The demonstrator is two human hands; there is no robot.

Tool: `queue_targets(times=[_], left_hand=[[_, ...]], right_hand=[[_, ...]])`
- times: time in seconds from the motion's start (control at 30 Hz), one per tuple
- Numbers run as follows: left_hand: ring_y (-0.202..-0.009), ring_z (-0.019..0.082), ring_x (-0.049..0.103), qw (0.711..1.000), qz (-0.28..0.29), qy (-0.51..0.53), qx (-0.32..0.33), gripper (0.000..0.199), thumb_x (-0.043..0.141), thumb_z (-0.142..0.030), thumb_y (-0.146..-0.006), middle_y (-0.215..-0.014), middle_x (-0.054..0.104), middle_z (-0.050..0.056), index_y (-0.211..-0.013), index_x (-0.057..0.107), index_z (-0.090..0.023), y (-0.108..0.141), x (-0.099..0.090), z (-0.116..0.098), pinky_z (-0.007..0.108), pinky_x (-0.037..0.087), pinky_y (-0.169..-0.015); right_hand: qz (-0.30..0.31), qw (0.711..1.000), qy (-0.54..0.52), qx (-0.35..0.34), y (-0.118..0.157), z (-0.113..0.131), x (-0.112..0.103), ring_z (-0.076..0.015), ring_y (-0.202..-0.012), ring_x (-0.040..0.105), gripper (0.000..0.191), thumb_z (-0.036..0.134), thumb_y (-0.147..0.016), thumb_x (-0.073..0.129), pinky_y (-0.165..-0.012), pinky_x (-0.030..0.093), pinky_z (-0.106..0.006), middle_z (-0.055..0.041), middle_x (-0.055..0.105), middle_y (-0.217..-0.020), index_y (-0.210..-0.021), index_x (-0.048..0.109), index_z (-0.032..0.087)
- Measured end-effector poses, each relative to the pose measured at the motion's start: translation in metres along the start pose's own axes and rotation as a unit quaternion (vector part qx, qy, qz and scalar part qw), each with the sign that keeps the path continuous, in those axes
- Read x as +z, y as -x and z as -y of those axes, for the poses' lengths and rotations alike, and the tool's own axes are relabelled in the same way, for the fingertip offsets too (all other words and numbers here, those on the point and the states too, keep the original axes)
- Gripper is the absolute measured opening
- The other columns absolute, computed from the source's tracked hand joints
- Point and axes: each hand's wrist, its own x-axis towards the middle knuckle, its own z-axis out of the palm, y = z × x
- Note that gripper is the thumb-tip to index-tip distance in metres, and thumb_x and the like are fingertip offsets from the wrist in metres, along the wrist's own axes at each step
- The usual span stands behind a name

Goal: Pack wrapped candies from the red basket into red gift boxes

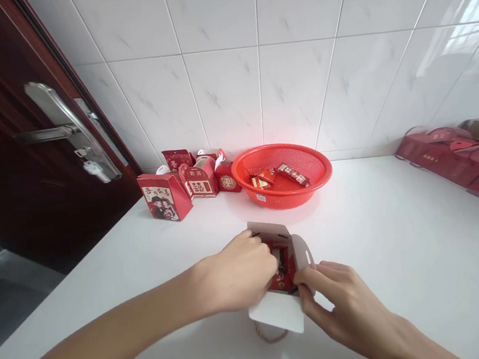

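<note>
A small paper gift box (303, 255) stands open on the white table, its pale inner flaps folded outward. Red-wrapped sweets (282, 265) lie inside it. My right hand (344, 299) pinches the box's right flap between thumb and fingers. On the opposite side, my left hand (242, 272) is curled over the left edge of the opening; its fingertips are hidden, and I cannot tell what they hold. A twisted cord handle (271, 337) sticks out below the near flap.
Behind the box, a red plastic basket (286, 198) holds several wrapped snacks (293, 174). Red gift boxes (163, 201) cluster to its left by the tiled wall (223, 102). More red boxes (440, 154) are at the far right. A dark door (5, 168) borders the table's left.
</note>
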Motion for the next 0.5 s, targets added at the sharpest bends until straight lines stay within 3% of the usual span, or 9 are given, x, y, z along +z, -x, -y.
queue_targets(times=[0.17, 0.23, 0.37, 0.5], left_hand=[[-0.082, 0.026, 0.071, 0.994, 0.090, -0.054, -0.015, 0.013, 0.066, -0.013, -0.085, -0.081, 0.077, 0.008, -0.075, 0.073, -0.016, -0.017, -0.012, -0.009, 0.036, 0.044, -0.065], [-0.083, 0.026, 0.071, 0.994, 0.098, -0.048, -0.016, 0.014, 0.065, -0.015, -0.088, -0.085, 0.078, 0.008, -0.076, 0.073, -0.017, -0.016, -0.014, -0.008, 0.035, 0.045, -0.067], [-0.088, 0.026, 0.072, 0.999, 0.034, -0.012, 0.000, 0.020, 0.059, -0.022, -0.096, -0.092, 0.079, 0.007, -0.084, 0.074, -0.018, -0.003, -0.010, -0.003, 0.036, 0.048, -0.075], [-0.090, 0.024, 0.071, 0.999, -0.026, 0.009, 0.022, 0.016, 0.060, -0.019, -0.093, -0.092, 0.078, 0.005, -0.084, 0.073, -0.019, 0.007, -0.001, 0.001, 0.036, 0.048, -0.084]], right_hand=[[0.001, 1.000, -0.007, -0.002, -0.001, -0.002, 0.000, -0.0138, -0.050, 0.046, 0.019, 0.007, -0.094, 0.046, -0.051, 0.034, -0.027, 0.0026, 0.055, -0.060, -0.085, 0.055, 0.021], [0.000, 1.000, -0.009, -0.003, 0.000, -0.003, -0.001, -0.0140, -0.051, 0.046, 0.019, 0.006, -0.094, 0.047, -0.051, 0.034, -0.027, 0.0027, 0.055, -0.061, -0.087, 0.056, 0.021], [-0.006, 1.000, -0.023, -0.003, 0.003, -0.003, -0.002, -0.0140, -0.051, 0.046, 0.018, 0.006, -0.094, 0.048, -0.051, 0.035, -0.027, 0.0027, 0.055, -0.062, -0.090, 0.056, 0.021], [-0.015, 0.999, -0.036, -0.010, 0.004, -0.001, 0.000, -0.0136, -0.053, 0.046, 0.017, 0.006, -0.094, 0.049, -0.052, 0.036, -0.027, 0.0022, 0.055, -0.064, -0.090, 0.056, 0.021]])
